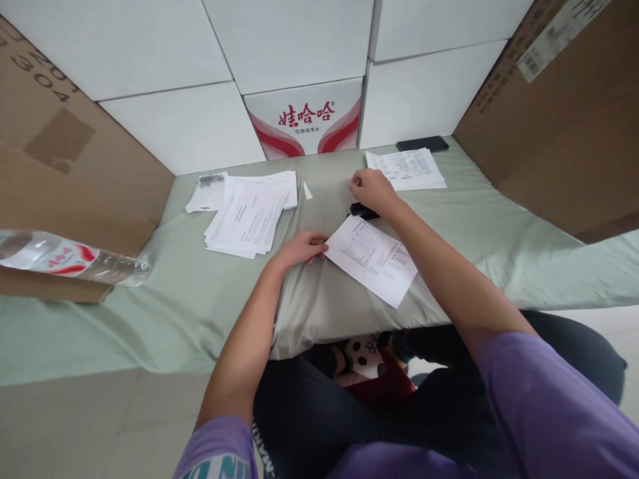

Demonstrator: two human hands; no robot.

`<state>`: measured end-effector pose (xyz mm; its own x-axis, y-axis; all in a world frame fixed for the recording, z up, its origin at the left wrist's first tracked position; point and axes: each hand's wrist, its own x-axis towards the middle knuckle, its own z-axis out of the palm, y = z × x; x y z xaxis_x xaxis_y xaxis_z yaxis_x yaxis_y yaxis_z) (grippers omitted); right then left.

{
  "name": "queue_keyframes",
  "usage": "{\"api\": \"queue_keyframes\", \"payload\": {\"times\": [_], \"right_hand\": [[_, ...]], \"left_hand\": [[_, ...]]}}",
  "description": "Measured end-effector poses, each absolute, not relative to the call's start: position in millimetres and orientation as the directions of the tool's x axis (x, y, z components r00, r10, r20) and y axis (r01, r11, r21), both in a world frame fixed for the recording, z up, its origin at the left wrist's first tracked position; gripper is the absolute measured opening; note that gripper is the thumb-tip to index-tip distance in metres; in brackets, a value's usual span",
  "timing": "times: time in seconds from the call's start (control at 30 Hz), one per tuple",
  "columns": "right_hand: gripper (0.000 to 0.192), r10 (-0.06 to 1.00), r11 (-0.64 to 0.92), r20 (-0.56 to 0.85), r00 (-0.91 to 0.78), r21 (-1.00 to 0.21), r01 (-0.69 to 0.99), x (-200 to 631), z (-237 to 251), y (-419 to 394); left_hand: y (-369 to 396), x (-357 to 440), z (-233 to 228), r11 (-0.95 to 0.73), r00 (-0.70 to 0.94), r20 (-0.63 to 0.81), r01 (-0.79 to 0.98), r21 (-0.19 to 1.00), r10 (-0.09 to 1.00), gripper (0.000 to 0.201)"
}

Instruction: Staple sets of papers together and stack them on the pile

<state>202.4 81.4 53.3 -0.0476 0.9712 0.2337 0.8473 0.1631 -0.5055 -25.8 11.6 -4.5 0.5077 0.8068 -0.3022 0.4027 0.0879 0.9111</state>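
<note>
My left hand (302, 248) pinches the left corner of a printed sheet of paper (372, 258), which lies tilted at the front of the green cloth. Just beyond that sheet, my right hand (373, 190) is closed, with thumb and fingertips together. Whatever they may hold is too small or hidden to make out. A black object that looks like a stapler (363, 211) lies below my right hand, partly covered by the hand and forearm. Another batch of printed sheets (412, 167) rests beyond my right hand. To the left of my left hand is a loose stack of printed papers (247, 219).
A small white scrap (307, 191) lies mid-cloth. At the back right is a black phone-like slab (422, 144). A clear plastic bag (207, 193) sits beside the stack. White cartons (304, 120) wall the back, brown cardboard boxes both sides. A water bottle (70, 258) is far left.
</note>
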Motion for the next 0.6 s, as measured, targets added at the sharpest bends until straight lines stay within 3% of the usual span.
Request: {"api": "queue_keyframes", "payload": {"times": [0.23,0.43,0.6], "right_hand": [[0.027,0.905,0.227,0.423,-0.034,-0.414,0.882,180,68,110],[0.030,0.961,0.139,0.271,-0.057,-0.291,0.946,176,27,126],[0.036,0.966,0.143,0.240,-0.093,-0.200,0.969,176,13,124]], "left_hand": [[11,-23,1,0.124,0.503,-0.352,0.432,0.893,0.790,0.038],[11,-24,1,0.129,0.510,-0.357,0.429,0.894,0.783,0.039],[13,-25,-5,0.135,0.504,-0.354,0.420,0.898,0.788,0.042]]}}
